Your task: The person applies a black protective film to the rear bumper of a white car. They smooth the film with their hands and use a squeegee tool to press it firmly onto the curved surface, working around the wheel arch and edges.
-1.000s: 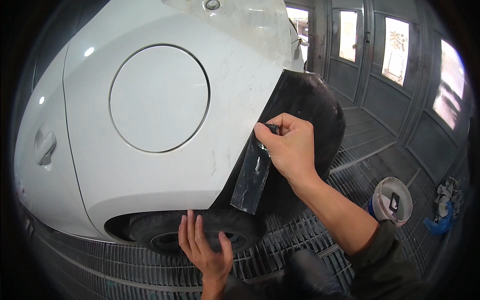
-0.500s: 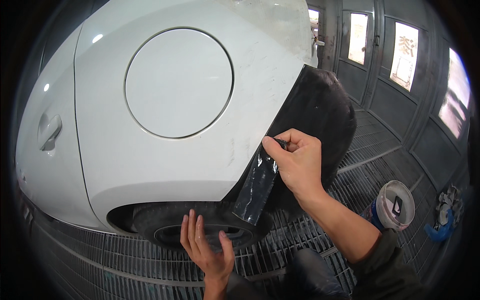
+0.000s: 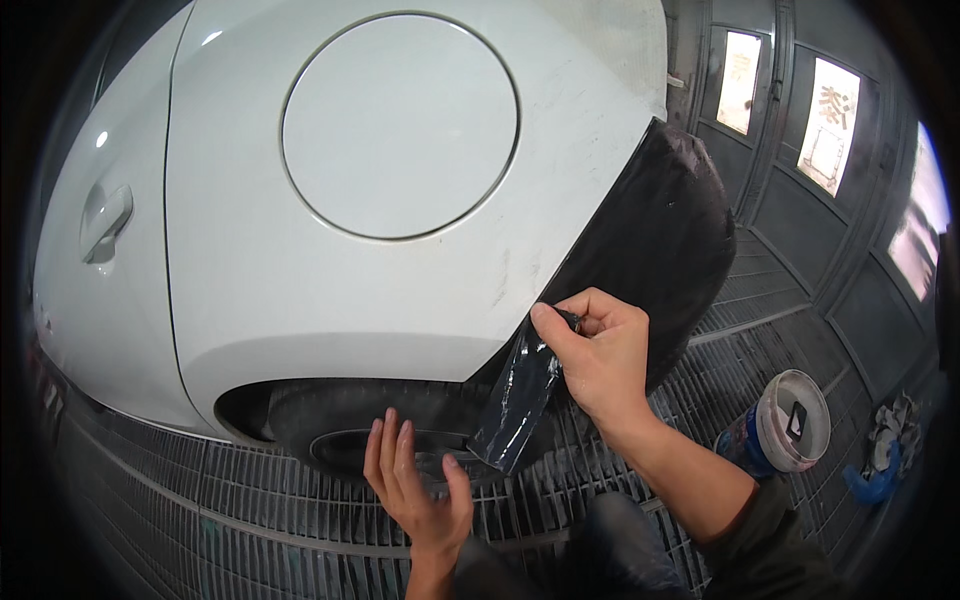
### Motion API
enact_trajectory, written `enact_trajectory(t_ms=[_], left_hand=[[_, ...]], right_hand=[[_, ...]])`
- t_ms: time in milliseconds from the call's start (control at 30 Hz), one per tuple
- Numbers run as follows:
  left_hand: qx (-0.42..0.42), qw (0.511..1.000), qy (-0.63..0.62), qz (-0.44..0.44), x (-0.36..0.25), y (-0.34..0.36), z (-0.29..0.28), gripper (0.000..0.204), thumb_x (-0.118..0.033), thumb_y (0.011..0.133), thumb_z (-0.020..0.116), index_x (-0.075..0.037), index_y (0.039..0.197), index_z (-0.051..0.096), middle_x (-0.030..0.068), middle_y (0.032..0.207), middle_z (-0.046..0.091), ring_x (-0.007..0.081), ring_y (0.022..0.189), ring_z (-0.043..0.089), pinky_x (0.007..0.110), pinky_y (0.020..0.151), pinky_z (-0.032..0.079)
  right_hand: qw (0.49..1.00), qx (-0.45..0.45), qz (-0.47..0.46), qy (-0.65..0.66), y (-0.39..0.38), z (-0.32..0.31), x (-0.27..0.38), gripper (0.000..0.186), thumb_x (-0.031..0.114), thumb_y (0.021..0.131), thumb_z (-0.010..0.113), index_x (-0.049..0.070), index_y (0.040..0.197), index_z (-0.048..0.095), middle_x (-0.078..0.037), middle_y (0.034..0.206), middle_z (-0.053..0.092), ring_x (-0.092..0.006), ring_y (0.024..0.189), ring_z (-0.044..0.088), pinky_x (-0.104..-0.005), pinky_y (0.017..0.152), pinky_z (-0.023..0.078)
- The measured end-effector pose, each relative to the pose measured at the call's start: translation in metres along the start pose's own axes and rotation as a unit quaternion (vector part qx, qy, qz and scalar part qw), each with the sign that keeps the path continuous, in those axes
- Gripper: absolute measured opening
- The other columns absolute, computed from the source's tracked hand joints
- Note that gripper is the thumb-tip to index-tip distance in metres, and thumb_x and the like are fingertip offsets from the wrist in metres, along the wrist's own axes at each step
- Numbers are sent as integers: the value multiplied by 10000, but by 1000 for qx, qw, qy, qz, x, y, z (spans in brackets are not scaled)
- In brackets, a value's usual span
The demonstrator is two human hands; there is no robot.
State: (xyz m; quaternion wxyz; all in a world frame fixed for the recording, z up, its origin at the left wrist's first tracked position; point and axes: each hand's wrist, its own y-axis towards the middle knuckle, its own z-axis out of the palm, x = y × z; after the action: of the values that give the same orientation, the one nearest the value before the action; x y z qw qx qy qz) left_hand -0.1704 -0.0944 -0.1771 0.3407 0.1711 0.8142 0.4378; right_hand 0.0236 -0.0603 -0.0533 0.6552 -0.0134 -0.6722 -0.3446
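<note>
My right hand (image 3: 605, 355) pinches the top of a glossy black strip (image 3: 518, 400) between thumb and fingers. The strip hangs down beside the edge of the white car panel (image 3: 400, 295), slanting over the rear tyre; whether it is film, tape or abrasive sheet I cannot tell. Behind this hand is the black bumper section (image 3: 655, 230), whose front edge meets the white panel along a slanted line. My left hand (image 3: 425, 490) is open, with its fingers raised and apart in front of the wheel (image 3: 370, 445), holding nothing.
A round fuel cap cover (image 3: 400, 125) is in the white panel, and a door handle (image 3: 105, 222) is at the left. To the right, a white bucket (image 3: 793, 420) stands on the metal floor grating (image 3: 330, 545), beside crumpled grey and blue material (image 3: 885, 450). Dark windowed doors (image 3: 790, 220) stand beyond.
The view has shifted, so the car appears higher and further right. My right hand still pinches the strip, whose lower end now hangs closer to my left hand. The left hand stays open.
</note>
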Motion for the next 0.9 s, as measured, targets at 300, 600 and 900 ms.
enact_trajectory(t_ms=[300, 600, 900], left_hand=[[-25, 998, -43, -42, 4, -17, -5, 468, -10, 882, 683, 31, 1346, 643, 220, 1435, 658, 431, 1391, 543, 519, 1144, 444], [153, 819, -397, -385, -6, -59, 4, 280, -203, 1124, 582, 37, 1200, 705, 72, 1045, 729, 139, 992, 646, 305, 912, 508], [94, 738, -558, -367, -63, -55, 26, 239, -137, 1035, 758, 13, 1193, 660, 22, 1042, 715, 54, 931, 615, 252, 818, 527]], right_hand=[[998, 5, -4, -66, -41, 21, -31, 212, 115, 915, 854, -7, 797, 727, 30, 602, 618, -7, 550, 489, -237, 500, 379], [989, 105, 105, 7, -85, 7, -80, 175, 148, 964, 847, -5, 949, 766, 61, 673, 632, 3, 597, 488, -210, 542, 375], [822, 378, 401, 144, -66, -94, -69, 451, 126, 975, 808, 27, 1371, 616, -94, 1292, 712, -171, 1170, 686, -362, 986, 580]])
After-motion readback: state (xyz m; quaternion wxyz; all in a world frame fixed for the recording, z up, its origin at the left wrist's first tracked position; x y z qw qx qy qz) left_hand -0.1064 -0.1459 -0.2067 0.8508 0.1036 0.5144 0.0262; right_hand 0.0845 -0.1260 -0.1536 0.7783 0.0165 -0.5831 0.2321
